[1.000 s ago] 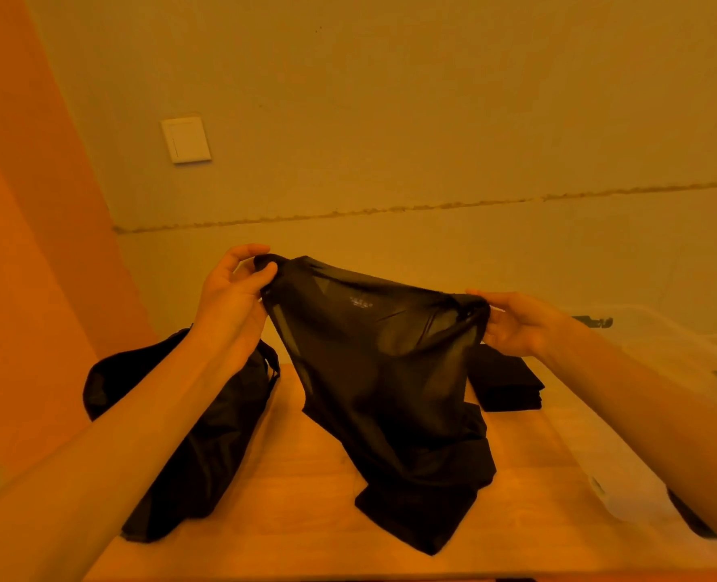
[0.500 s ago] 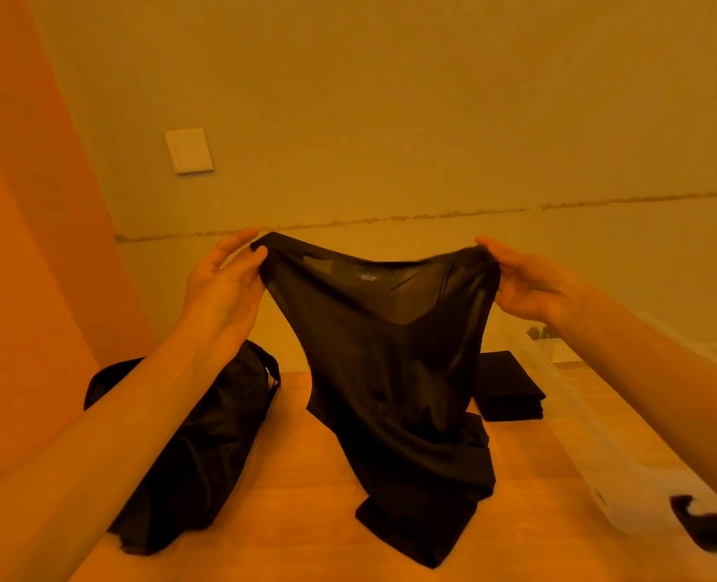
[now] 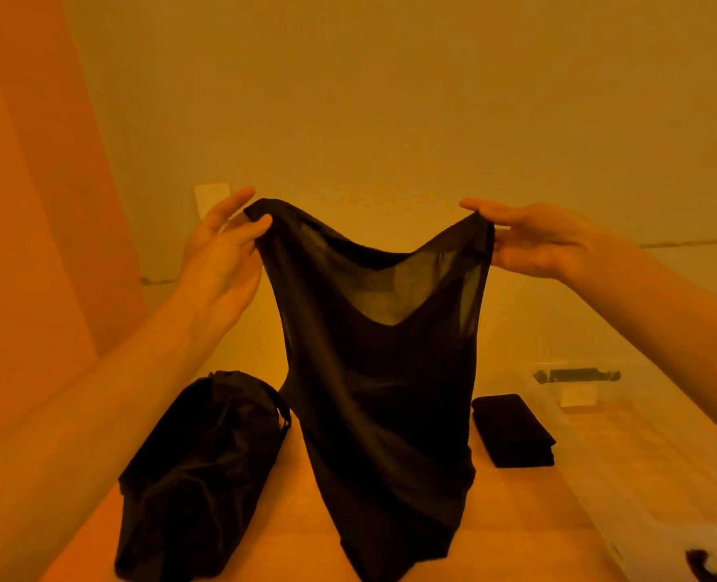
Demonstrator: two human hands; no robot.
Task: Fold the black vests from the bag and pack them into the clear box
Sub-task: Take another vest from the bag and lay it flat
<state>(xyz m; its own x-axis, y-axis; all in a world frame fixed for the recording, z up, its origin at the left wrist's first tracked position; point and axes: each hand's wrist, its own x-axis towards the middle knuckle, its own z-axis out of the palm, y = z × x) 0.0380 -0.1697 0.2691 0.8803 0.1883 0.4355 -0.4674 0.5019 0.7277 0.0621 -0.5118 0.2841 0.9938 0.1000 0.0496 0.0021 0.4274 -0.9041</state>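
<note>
Head view. The left hand [image 3: 222, 249] and the right hand [image 3: 533, 237] were raised side by side, well apart, with a black vest [image 3: 373, 392] stretched between them. Each hand pinched one shoulder strap between thumb and fingers: the left hand gripped the strap at its fingertips, with the upper fingers extended past the cloth, and the right hand gripped the other strap in the same way. The neckline sagged in a curve between the two hands, and the thin fabric there let light through. The body of the vest hung straight down below the hands toward the table [image 3: 289, 518]. Whether the hem touched the table could not be told. Below the left hand, just beside the hanging vest, a black bag [image 3: 205, 468] lay slumped on the table. Below the right hand lay a folded stack [image 3: 512, 430] of dark cloth, also on the table. Just beyond it, under the right forearm, stood the clear box [image 3: 600, 489]. A wall switch [image 3: 209, 199] showed behind the left fingertips.
</note>
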